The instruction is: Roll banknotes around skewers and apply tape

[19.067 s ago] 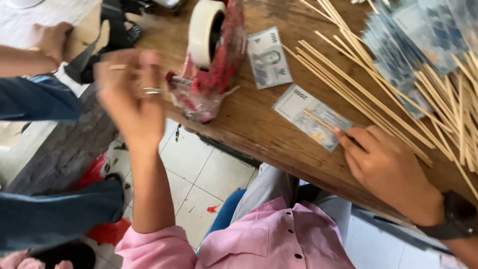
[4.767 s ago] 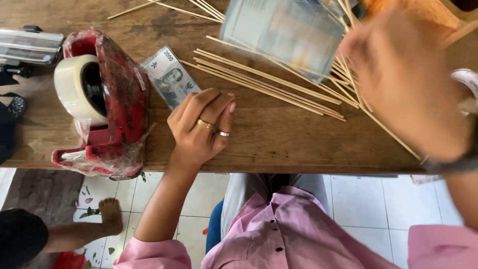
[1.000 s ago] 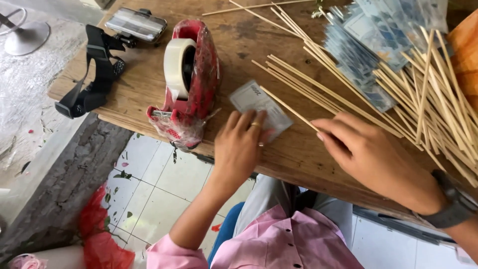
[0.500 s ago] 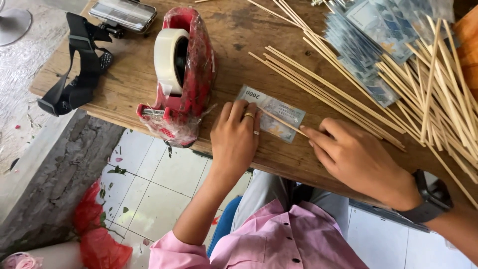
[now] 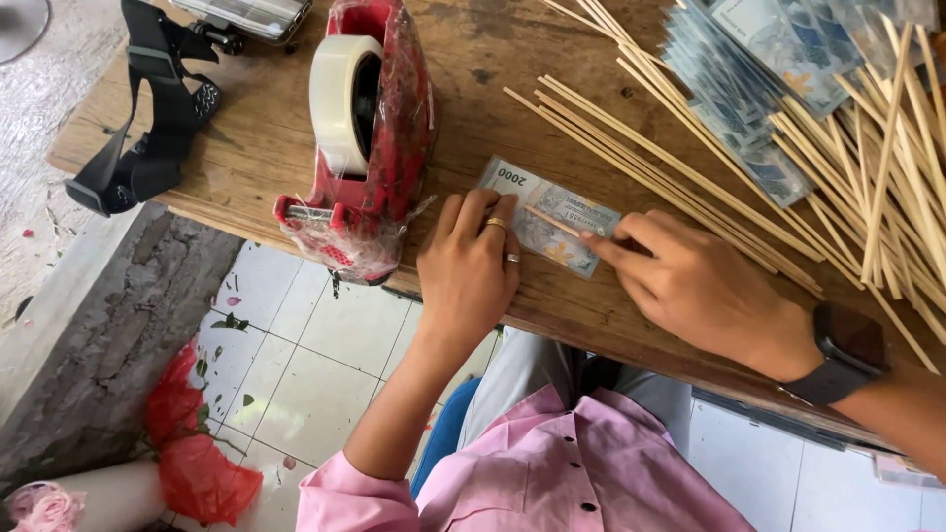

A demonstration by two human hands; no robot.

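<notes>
Near the front edge of the wooden bench [image 5: 246, 138], a grey banknote [image 5: 548, 216] lies flat with one thin stick [image 5: 554, 221] laid across it. The left hand [image 5: 471, 271] rests palm down on the note's left half, fingers spread and pressing rather than gripping. The right hand [image 5: 690, 286] has its forefinger stretched out onto the stick's end at the note's right edge, the other fingers loosely curled and holding nothing.

Just left of the left hand stands a red tape dispenser [image 5: 365, 138], its toothed cutter facing the bench edge. Loose sticks [image 5: 690, 187] fan out behind the note, with a stack of more notes [image 5: 759, 89] beyond them.

The stick looks free to roll, so if either press eases it would likely drift out of line. Since the note sits so close to the edge, a careless slide could carry it off onto the tiled floor [image 5: 296, 365]. A reach for tape also risks scraping the cutter's teeth.
</notes>
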